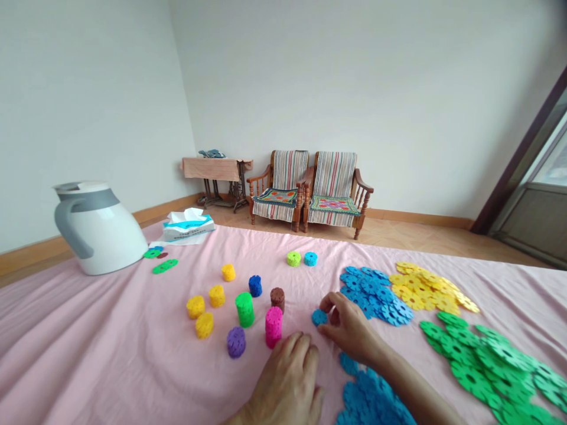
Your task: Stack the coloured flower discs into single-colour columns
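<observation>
My right hand [349, 324] pinches a light blue notched disc [319, 317] between thumb and fingers, low over the cloth; whether more discs lie under it I cannot tell. My left hand [287, 378] rests on the cloth, back up, fingers laid forward and holding nothing I can see. Just beyond its fingertips stands a pink stack of discs [273, 327]. Around that are a brown stack [277, 298], a green stack [244, 309], a purple stack [236, 342] and a dark blue stack [255, 285]. Loose blue discs [370, 398] lie beneath my right forearm.
Several short yellow stacks [204, 325] stand to the left. Farther back are a lime stack [293, 258] and a light blue one [310, 258]. Piles of blue [372, 292], yellow [427, 286] and green discs [487, 360] spread rightward. A white jug [110, 230] and tissue pack [188, 227] stand back left.
</observation>
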Motion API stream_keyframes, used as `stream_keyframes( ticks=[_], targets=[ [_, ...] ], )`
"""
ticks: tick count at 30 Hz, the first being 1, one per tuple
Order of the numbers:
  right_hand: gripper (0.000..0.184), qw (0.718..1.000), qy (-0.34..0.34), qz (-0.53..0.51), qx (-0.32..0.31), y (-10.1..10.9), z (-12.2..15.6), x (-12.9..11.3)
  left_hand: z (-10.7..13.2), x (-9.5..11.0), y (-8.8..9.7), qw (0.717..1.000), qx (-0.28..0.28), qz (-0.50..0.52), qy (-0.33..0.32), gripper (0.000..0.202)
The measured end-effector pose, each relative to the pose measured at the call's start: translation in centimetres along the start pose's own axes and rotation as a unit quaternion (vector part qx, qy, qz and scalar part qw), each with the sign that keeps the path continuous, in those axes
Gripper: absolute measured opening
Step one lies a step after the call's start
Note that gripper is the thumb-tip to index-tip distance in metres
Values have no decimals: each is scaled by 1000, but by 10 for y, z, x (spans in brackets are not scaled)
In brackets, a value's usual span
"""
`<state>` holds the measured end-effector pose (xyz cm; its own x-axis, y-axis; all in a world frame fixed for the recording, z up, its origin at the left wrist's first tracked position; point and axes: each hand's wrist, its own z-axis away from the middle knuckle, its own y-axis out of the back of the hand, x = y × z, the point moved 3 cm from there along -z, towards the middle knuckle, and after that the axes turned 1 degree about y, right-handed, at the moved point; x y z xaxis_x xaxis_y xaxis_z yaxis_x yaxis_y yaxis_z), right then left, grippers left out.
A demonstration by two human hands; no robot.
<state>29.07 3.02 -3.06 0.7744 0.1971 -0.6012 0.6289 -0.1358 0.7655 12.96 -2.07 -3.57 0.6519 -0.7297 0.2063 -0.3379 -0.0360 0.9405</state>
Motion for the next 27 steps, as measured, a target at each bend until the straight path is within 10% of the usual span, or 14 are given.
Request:
stream_keyframes(
  ticks=[11,27],
  targets=[
    [27,992,-85,-3,93,44,27,27,-4,19,11,986,-5,146,-78,9],
    [36,974,-154,-58,154,53,57,68,0,30,9,978,-29,145,-147,29]
  ],
)
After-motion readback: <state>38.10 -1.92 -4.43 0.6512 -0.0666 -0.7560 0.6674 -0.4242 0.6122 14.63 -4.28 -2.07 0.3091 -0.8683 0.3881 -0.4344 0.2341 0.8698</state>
